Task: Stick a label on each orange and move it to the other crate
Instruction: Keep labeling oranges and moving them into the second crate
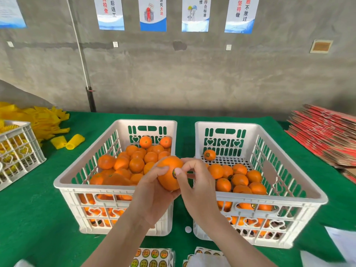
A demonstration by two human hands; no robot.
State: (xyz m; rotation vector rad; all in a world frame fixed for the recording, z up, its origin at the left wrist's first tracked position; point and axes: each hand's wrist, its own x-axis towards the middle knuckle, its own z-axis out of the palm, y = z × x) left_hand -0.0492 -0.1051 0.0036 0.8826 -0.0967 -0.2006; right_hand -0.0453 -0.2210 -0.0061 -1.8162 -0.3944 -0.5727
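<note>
Over the gap between two white crates, at the middle of the view, holds one orange [166, 171] in the left hand [152, 193], with the palm below and the fingers curled around its 9 o'clock side. Presses the thumb of the right hand [195, 183] on a round label [174, 173] at the 3 o'clock side of this fruit; touches the fruit also with the forefinger a little above, the other fingers curled. Hands together, both closed on the same orange, above the green counter [28, 209].

At 9 o'clock from the hands, the left crate [64, 181], with a heap of oranges [134, 160] inside. At 3 o'clock, the right crate [316, 195], with a layer of oranges [238, 180] toward its near wall and one labelled orange [209, 155] apart at the far 11 o'clock corner, on the perforated floor. At 6 o'clock, near the counter edge, sticker sheets [152, 257] with round labels. At 10 o'clock, yellow foam nets [75, 141] and a small crate [19, 149]. At 2 o'clock, a stack of red flat cartons [323, 135].
</note>
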